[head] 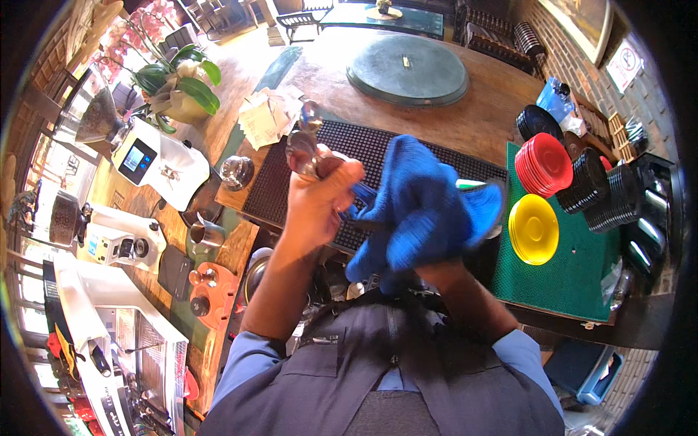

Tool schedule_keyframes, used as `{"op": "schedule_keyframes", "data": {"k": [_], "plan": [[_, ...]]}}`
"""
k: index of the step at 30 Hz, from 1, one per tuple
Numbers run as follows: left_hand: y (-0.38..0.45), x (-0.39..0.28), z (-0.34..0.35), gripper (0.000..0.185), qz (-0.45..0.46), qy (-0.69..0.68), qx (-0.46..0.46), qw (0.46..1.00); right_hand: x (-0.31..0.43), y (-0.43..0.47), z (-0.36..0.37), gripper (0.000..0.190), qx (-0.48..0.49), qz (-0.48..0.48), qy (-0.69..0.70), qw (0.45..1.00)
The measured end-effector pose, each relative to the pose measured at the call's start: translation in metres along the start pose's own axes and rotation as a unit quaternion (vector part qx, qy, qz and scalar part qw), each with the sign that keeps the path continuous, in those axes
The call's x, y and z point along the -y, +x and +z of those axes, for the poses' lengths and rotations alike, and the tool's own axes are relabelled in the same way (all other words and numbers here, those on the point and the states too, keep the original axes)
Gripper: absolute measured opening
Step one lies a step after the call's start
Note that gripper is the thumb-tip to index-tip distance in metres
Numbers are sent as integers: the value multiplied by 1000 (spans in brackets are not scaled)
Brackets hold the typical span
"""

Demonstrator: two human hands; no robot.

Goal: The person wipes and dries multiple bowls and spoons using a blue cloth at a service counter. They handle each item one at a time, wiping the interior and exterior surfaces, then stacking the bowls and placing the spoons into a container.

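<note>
My left hand [319, 204] is raised over the bar mat and grips what look like several shiny metal spoons [301, 148]. Their rounded ends stick out past my thumb and are blurred. A blue cloth [417, 210] hangs in folds to the right, reaching the lower side of my left fist. My right hand [439, 271] holds that cloth from below, and its fingers are hidden in the folds. Beneath both hands lies a black rubber bar mat [354, 143] with a studded surface.
Stacks of red saucers [543, 165], yellow saucers [533, 229] and black saucers [583, 180] stand on a green mat [545, 286] at right. Coffee grinders [158, 163], a metal pitcher [207, 233] and an espresso machine [98, 294] line the left. Paper slips [267, 117] lie beyond the bar mat.
</note>
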State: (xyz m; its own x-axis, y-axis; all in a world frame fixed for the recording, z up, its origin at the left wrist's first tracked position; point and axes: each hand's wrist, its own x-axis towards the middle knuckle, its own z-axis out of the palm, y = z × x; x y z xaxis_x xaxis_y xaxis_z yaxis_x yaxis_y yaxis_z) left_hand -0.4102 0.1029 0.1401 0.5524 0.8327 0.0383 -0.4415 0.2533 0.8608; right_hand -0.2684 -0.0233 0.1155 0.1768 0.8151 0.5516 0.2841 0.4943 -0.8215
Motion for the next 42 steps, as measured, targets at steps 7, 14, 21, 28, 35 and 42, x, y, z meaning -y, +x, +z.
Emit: {"op": "schedule_keyframes", "data": {"k": [7,14,21,28,35,42], "plan": [[-16,-18,-15,33,10,162,17,987,-9,21,37,31,57,-54,-252,965],[-17,-10,-47,19,12,116,26,993,-27,21,68,16,-19,70,-48,996],[-1,-12,-56,23,50,56,-40,996,-39,-20,94,21,-58,248,179,950],[-15,17,-52,13,74,97,37,992,-31,-8,98,19,-123,268,224,929],[3,25,-61,6,142,196,25,970,-61,-48,90,16,-23,299,51,953],[56,92,-67,16,-66,213,8,975,-79,-14,82,29,-241,515,248,785]]}}
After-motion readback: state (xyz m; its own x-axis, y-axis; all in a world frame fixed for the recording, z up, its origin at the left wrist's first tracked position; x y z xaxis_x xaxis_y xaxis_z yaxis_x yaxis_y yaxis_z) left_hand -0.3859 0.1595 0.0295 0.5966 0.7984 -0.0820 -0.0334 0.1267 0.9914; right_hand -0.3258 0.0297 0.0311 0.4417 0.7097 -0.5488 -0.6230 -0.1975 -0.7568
